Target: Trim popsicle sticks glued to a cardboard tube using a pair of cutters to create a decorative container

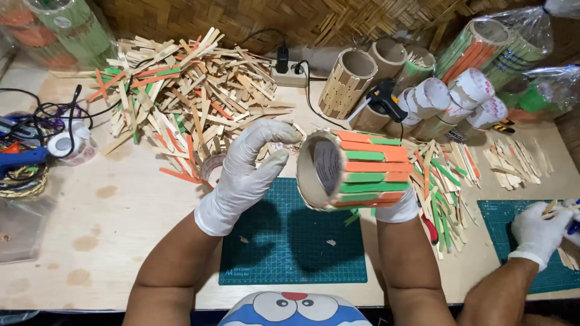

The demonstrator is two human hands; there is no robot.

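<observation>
My right hand (399, 211) grips the stick-covered cardboard tube (353, 171) from beneath, clamped around its far end; my left hand (244, 175) hovers beside its open mouth, fingers curled and holding nothing. Above the cutting mat (290, 253), the tube's long axis runs left-right, mouth toward my left. I'd steady it and press the sticks flat.

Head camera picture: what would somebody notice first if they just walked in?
First, the cardboard tube clad in orange and green wooden sticks, held up at the centre over the dark green cutting mat: the white-gloved right hand grips it from below, and the white-gloved left hand curls beside its open end. Next, the big heap of plain, orange and green flat sticks behind the left hand. At the right edge, another person's gloved hand works over a second mat.
</observation>
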